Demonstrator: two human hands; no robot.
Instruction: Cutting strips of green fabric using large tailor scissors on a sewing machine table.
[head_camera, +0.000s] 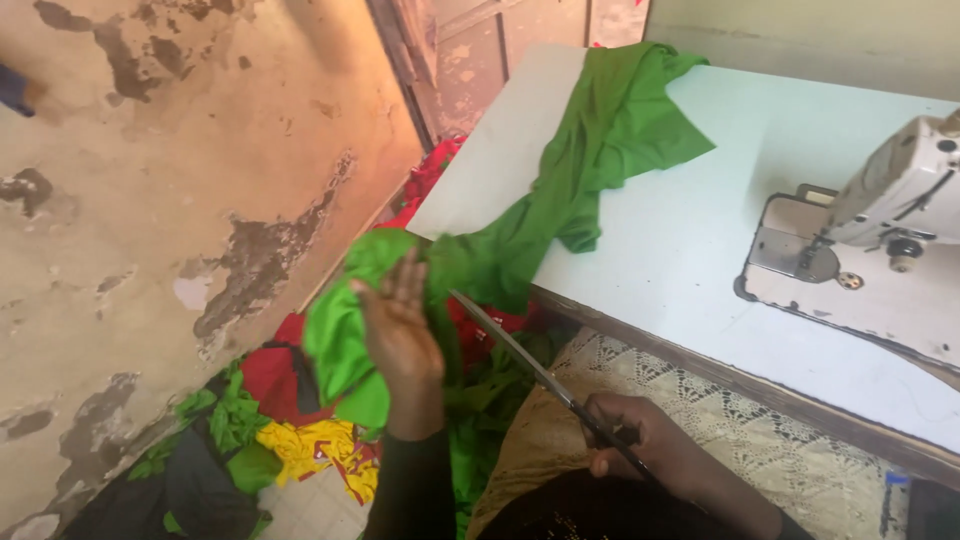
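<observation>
Peeling, stained plaster is seen on the wall (180, 200) at the left, and beside it a white sewing table with a dark wooden edge (700, 250) runs across the right of the view. On the table's far right a white sewing machine (880, 230) is mounted. A long piece of bright green cloth (590, 160) is draped over the table's near-left corner and hangs down off the edge towards the floor.

The lower part of the cloth is gathered against the left hand (400, 335), which is raised palm-up in a dark sleeve; its fingers are held fairly straight and close together, and the fabric is bunched behind and around them — whether it is pinched by the thumb cannot be told. A pair of long metal scissors with dark handles (540, 375) is held in the right hand (640, 445), whose fingers are curled closed through and around the handles. The blades are pointed up and to the left, with the tip just beside the hanging green cloth near the left hand.

On the floor below, a heap of fabric scraps (290, 430) — red, yellow, green and black — is piled against the wall. A cream lace covering (760, 440) is spread under the right hand.
</observation>
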